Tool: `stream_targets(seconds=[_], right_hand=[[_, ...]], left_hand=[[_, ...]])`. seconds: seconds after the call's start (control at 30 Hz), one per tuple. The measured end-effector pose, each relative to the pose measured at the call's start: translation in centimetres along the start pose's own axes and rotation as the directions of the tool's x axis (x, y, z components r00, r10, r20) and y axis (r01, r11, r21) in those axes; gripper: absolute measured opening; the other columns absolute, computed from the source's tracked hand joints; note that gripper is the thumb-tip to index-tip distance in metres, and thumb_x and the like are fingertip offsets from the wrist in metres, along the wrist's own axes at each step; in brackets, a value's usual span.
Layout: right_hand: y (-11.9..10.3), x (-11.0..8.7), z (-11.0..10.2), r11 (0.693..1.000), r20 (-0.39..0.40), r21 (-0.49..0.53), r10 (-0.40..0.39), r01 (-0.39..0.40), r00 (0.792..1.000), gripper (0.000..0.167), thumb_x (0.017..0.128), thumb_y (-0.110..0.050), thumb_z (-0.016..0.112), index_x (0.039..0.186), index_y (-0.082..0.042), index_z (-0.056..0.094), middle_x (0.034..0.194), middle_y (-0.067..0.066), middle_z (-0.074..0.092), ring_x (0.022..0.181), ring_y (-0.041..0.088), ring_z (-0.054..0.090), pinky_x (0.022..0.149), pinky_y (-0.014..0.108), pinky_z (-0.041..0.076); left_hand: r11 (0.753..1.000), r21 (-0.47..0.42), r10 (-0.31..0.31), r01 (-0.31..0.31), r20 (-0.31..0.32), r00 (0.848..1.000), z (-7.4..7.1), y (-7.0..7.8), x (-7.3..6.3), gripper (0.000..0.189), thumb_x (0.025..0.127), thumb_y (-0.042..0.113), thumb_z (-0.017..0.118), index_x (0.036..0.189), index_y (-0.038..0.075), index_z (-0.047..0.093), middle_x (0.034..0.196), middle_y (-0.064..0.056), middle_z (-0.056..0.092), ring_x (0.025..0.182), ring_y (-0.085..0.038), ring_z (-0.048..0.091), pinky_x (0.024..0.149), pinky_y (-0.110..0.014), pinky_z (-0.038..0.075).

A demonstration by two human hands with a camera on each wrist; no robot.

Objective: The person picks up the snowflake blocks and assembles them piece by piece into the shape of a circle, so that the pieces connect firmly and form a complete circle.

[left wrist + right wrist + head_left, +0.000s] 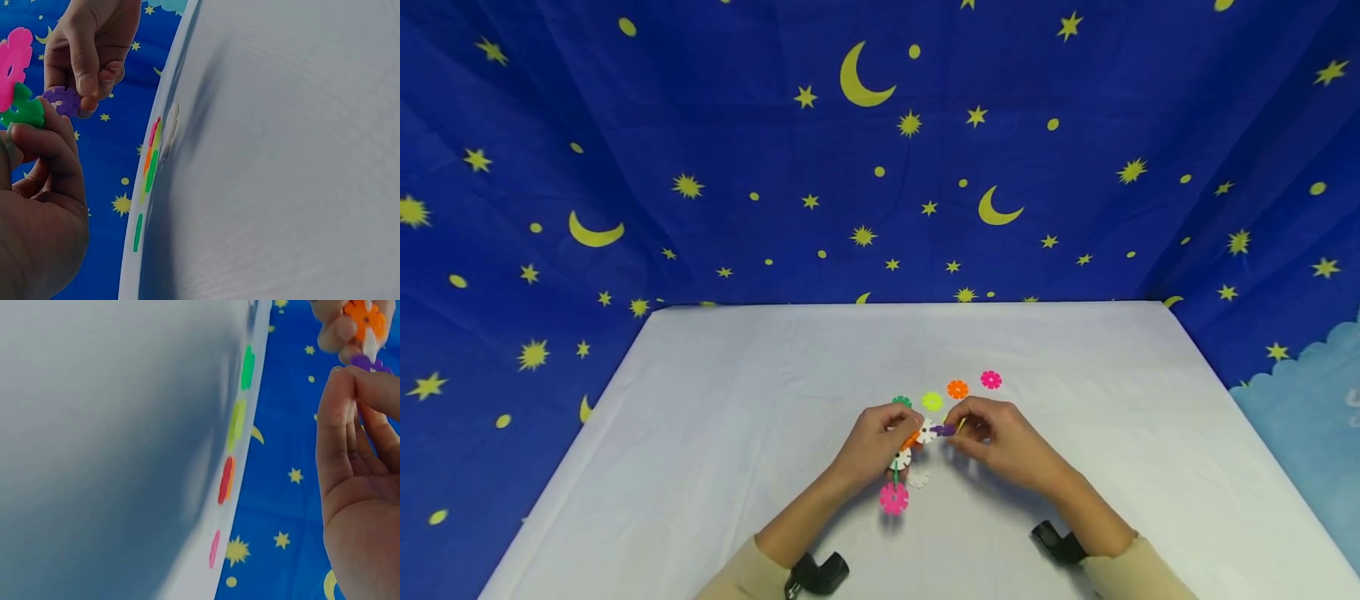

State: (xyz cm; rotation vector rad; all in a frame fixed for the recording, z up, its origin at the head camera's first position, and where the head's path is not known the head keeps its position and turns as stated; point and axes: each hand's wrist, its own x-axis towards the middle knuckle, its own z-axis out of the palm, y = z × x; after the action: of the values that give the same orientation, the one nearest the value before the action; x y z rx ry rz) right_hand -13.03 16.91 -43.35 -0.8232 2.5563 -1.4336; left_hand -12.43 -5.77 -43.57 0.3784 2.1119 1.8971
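My left hand (874, 442) grips a chain of slotted plastic discs that fit into one another. In it show a white disc (926, 431), an orange disc (364, 320), a second white disc (901, 458), a green disc (25, 109) and, hanging at the near end, a pink disc (894, 498). My right hand (1000, 437) pinches a purple disc (62, 101) between thumb and fingertips. The purple disc's edge meets the upper white disc, between the two hands. Fingers hide part of the orange disc.
Beyond the hands, loose discs lie on the white table (737, 400): green (902, 402), yellow (932, 402), orange (958, 389) and pink (991, 380). A loose white disc (918, 477) lies below the chain. Black wrist devices (823, 575) sit by both forearms. A blue star-patterned cloth (775, 150) stands behind.
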Motion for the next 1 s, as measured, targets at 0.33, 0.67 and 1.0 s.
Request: stream_targets(seconds=[0.33, 0.67, 1.0], right_hand=[[1.3, 1.2, -2.1, 0.991, 0.018, -0.13, 0.046, -0.043, 0.999, 0.014, 0.087, -0.01, 0.072, 0.1, -0.012, 0.068, 0.089, -0.007, 0.064, 0.077, 0.012, 0.059, 0.069, 0.028, 0.053], [2.8, 2.4, -2.6, 0.989, 0.014, -0.097, 0.113, -0.111, 0.993, 0.014, 0.087, -0.012, 0.072, 0.101, -0.009, 0.07, 0.09, -0.005, 0.063, 0.076, 0.014, 0.06, 0.066, 0.029, 0.052], [3.9, 2.7, -1.9, 0.983, 0.115, -0.172, 0.091, -0.071, 0.989, 0.028, 0.084, -0.01, 0.075, 0.112, -0.007, 0.069, 0.088, -0.001, 0.056, 0.078, 0.016, 0.052, 0.066, 0.029, 0.048]], left_hand=[[1.0, -0.004, 0.002, -0.002, -0.004, 1.0, -0.5, -1.7, 0.6, 0.024, 0.098, 0.027, 0.057, 0.103, 0.006, 0.068, 0.08, -0.022, 0.066, 0.042, -0.018, 0.055, 0.035, -0.026, 0.043], [1.0, 0.009, 0.01, -0.01, 0.005, 1.0, -0.4, -1.7, 0.8, 0.022, 0.1, 0.018, 0.054, 0.111, 0.003, 0.065, 0.083, -0.02, 0.065, 0.041, -0.018, 0.053, 0.036, -0.029, 0.043], [0.996, 0.053, 0.065, -0.066, 0.014, 0.998, -0.5, -0.6, 0.3, 0.023, 0.1, 0.019, 0.053, 0.11, 0.007, 0.07, 0.06, -0.003, 0.044, 0.047, -0.01, 0.038, 0.038, -0.025, 0.037]])
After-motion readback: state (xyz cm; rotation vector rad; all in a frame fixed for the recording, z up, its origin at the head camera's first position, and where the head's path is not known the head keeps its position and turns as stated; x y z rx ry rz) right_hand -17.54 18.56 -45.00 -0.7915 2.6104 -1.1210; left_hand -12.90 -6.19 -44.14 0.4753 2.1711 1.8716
